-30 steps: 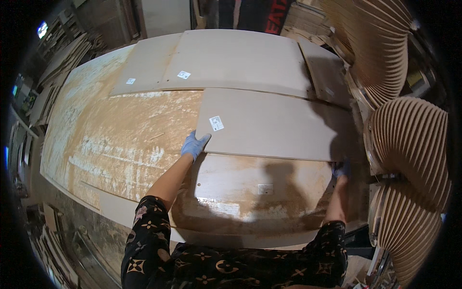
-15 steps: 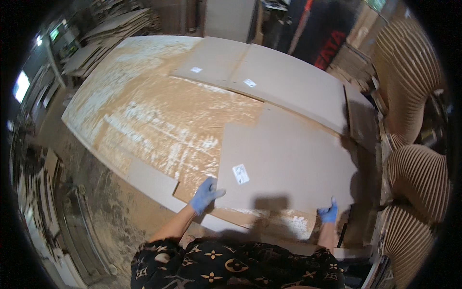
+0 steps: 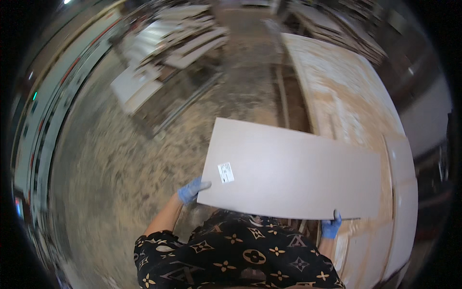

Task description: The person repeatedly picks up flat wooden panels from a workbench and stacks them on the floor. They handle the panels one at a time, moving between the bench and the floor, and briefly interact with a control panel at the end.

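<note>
A large pale grey rectangular board (image 3: 288, 168) with a white label (image 3: 225, 172) near its left end is held up in front of my body. At its lower left corner my left hand (image 3: 191, 189), in a blue glove, grips the edge with the thumb on top. My right hand (image 3: 330, 225), gloved the same way, holds the near edge toward the right, thumb up and the other fingers hidden beneath. The board's right end overlaps the dusty worktable (image 3: 337, 82) in view.
Sawdust covers the floor (image 3: 130, 178) to my left. Farther off, stacked panels and offcuts (image 3: 178, 43) lie on a low support. More grey boards (image 3: 404, 183) rest on the worktable at the right. A long machine or rail (image 3: 72, 91) runs along the far left.
The labelled board has been lifted off the worktable in both hands. My body and view have turned left, so the table now lies to the right and the floor is in front.
</note>
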The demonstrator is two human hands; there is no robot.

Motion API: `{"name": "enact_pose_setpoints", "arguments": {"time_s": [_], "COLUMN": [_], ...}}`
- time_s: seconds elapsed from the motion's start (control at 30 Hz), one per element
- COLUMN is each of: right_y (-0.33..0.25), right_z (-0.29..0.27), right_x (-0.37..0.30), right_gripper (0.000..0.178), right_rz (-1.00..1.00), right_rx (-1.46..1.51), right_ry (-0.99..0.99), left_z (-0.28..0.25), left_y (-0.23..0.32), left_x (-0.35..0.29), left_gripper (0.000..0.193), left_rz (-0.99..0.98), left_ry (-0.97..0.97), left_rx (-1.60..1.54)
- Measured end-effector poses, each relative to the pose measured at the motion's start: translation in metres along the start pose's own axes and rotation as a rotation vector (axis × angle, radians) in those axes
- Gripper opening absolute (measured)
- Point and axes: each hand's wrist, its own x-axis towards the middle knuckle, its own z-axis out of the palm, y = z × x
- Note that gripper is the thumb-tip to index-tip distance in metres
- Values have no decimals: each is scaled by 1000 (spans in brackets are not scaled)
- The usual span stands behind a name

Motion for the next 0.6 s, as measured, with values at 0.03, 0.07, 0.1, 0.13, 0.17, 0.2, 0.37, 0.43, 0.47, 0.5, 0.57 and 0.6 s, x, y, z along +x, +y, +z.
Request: {"name": "enact_pose_setpoints", "arguments": {"time_s": [0.03, 0.07, 0.1, 0.13, 0.17, 0.2, 0.37, 0.43, 0.47, 0.5, 0.57, 0.6], "right_y": [27, 48, 71, 96, 120, 150, 313, 385, 419, 451, 512, 540], "right_z": [33, 70, 107, 145, 182, 217, 382, 451, 487, 524, 596, 631], "right_x": [18, 43, 64, 81, 98, 109, 145, 149, 150, 150, 145, 139], "right_gripper": [45, 43, 41, 39, 37, 35, 32, 48, 48, 48, 48, 47], "right_rz": [26, 108, 182, 240, 312, 389, 792, 904, 962, 1046, 1123, 1168], "right_rx": [-42, -65, -81, -145, -165, -234, -326, -316, -319, -281, -299, -324], "right_ry": [-39, -117, -190, -244, -342, -348, -700, -865, -891, -956, -1002, -994], "left_z": [-29, -46, -64, -82, -97, -111, -149, -159, -163, -167, -172, -174], "left_y": [-7, -14, -21, -29, -38, -47, -98, -111, -114, -115, -111, -105], "left_x": [-22, -48, -70, -95, -116, -140, -183, -179, -172, -163, -139, -126], "left_gripper": [83, 81, 80, 79, 78, 77, 73, 73, 73, 73, 72, 71], "left_rz": [-71, 6, -29, -55, -110, 23, 379, 474, 533, 587, 694, 741], "left_ry": [84, 177, 326, 440, 567, 601, 1012, 1116, 1165, 1258, 1249, 1269], "left_rx": [-74, -145, -196, -262, -317, -434, -663, -689, -680, -690, -761, -799]}}
